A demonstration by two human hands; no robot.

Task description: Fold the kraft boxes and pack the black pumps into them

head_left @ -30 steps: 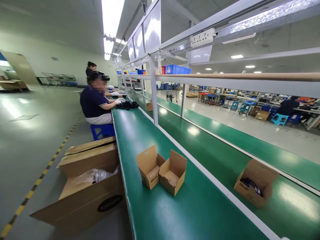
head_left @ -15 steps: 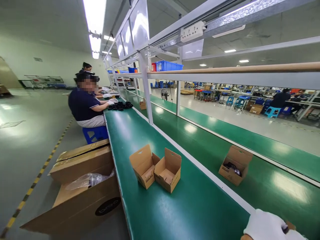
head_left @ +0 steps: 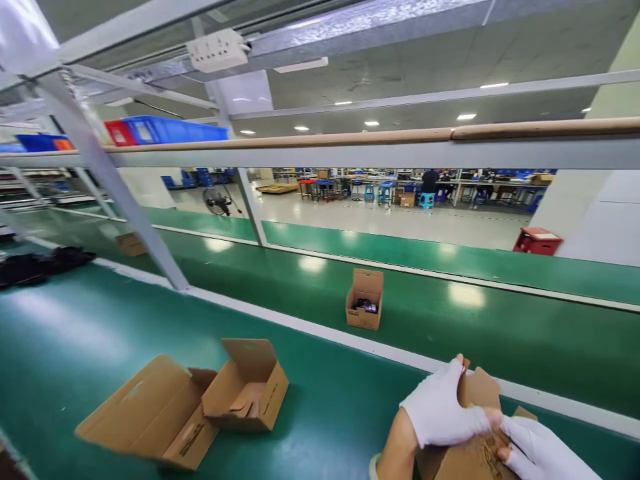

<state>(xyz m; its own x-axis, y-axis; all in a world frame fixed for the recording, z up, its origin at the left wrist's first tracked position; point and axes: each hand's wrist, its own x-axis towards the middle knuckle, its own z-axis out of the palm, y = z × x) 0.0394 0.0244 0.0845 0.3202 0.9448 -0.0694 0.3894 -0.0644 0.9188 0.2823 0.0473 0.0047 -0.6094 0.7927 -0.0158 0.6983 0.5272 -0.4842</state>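
Note:
At the lower right, my left hand (head_left: 443, 407) and my right hand (head_left: 543, 448), in white gloves with bare fingertips, grip a brown cardboard box (head_left: 463, 460). My left hand spans the box's upper side, its thumb close to the right hand's fingers. The right hand pinches the cardboard near its front. Part of this box is hidden by the hands and cut off by the frame's lower edge. To the left on the green bench sit two cardboard boxes with raised lids, one (head_left: 185, 440) touching the other (head_left: 267, 393).
A lidded box with a dark device (head_left: 364, 301) inside sits on the green belt (head_left: 300, 287) beyond the white rail (head_left: 320, 325). A slanted metal post (head_left: 127, 193) rises at left, near black items (head_left: 37, 265). A shelf (head_left: 350, 153) holding blue bins (head_left: 175, 131) crosses above.
My view has swung to the right, so the bench boxes appear farther left. Both hands now show on a cardboard box; earlier only one gloved hand was visible at the lower right corner.

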